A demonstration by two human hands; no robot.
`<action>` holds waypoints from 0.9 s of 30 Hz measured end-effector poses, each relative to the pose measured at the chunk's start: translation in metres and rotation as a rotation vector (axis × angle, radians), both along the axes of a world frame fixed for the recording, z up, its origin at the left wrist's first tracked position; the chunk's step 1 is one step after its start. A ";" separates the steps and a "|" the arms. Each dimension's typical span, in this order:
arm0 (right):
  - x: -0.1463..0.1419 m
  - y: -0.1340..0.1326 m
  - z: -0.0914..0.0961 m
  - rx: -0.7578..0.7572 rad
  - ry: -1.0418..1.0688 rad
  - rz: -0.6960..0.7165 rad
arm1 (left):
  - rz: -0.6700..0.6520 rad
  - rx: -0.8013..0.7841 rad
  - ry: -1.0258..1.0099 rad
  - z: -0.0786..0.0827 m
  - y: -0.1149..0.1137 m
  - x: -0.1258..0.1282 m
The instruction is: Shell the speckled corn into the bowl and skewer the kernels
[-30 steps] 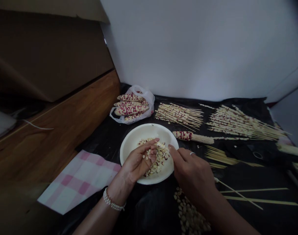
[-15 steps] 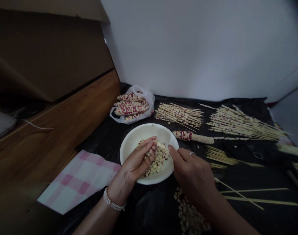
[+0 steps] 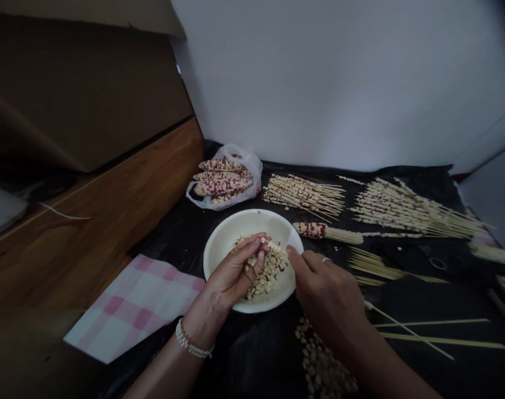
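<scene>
Over the white bowl (image 3: 219, 235), which holds loose pale and dark red corn kernels (image 3: 269, 277), both my hands meet. My left hand (image 3: 240, 269) is closed, thumb and fingertips pinching a corn kernel at the tip of a skewer (image 3: 418, 336). Some kernels also show in its curled fingers. My right hand (image 3: 329, 288) is wrapped round that skewer, with pale kernels threaded on it between the two hands. The skewer's bare tail sticks out behind my right wrist toward the lower right.
Corn cobs (image 3: 223, 185) lie in a plastic bag at the back. Kernel-covered skewers (image 3: 304, 194) form two piles, the larger pile (image 3: 402, 210) farther right. A partly stripped cob (image 3: 327, 231), bare skewers (image 3: 377, 266), a checked cloth (image 3: 132, 310) and loose kernels (image 3: 323, 360) surround the bowl.
My right hand has shifted very slightly right, and the skewer's tail reaches a little farther to the lower right. My left hand's fingertips have parted slightly from the threaded kernels.
</scene>
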State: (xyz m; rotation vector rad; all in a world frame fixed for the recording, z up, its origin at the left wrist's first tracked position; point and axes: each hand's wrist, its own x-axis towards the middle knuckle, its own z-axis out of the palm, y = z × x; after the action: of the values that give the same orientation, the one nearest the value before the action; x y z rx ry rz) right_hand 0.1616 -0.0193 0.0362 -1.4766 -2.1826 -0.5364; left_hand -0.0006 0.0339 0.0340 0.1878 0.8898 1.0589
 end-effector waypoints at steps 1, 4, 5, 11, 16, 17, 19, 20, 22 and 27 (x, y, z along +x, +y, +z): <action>0.000 0.000 0.000 0.001 0.001 -0.001 | 0.000 -0.003 0.001 0.000 0.000 0.000; 0.000 0.000 0.000 -0.001 0.011 0.006 | 0.010 -0.015 -0.002 0.001 0.001 0.000; 0.000 -0.001 0.000 -0.001 0.015 0.006 | 0.019 -0.019 -0.002 0.001 0.001 0.001; -0.002 -0.002 0.000 -0.014 0.019 0.018 | 0.067 -0.027 -0.014 0.000 0.001 0.002; -0.002 -0.002 0.001 -0.010 0.001 0.003 | 0.067 -0.023 -0.008 -0.002 0.001 0.001; -0.002 -0.003 0.002 -0.010 0.000 0.003 | 0.068 -0.024 -0.003 -0.002 0.001 0.001; -0.002 -0.003 0.002 -0.008 -0.001 0.006 | 0.070 -0.020 0.004 -0.002 0.001 0.001; -0.002 -0.003 0.002 -0.010 -0.001 0.007 | 0.071 -0.015 0.008 -0.003 0.001 0.001; -0.002 -0.004 0.003 -0.011 0.000 0.009 | 0.066 0.000 0.021 -0.003 0.001 0.001; -0.003 -0.005 0.004 -0.016 0.007 0.009 | 0.027 0.070 0.070 -0.007 0.001 0.000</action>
State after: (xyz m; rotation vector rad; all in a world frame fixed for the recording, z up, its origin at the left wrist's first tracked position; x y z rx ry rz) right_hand 0.1581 -0.0248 0.0402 -1.4736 -2.1925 -0.5114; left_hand -0.0003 0.0348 0.0267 0.2737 0.9213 1.1146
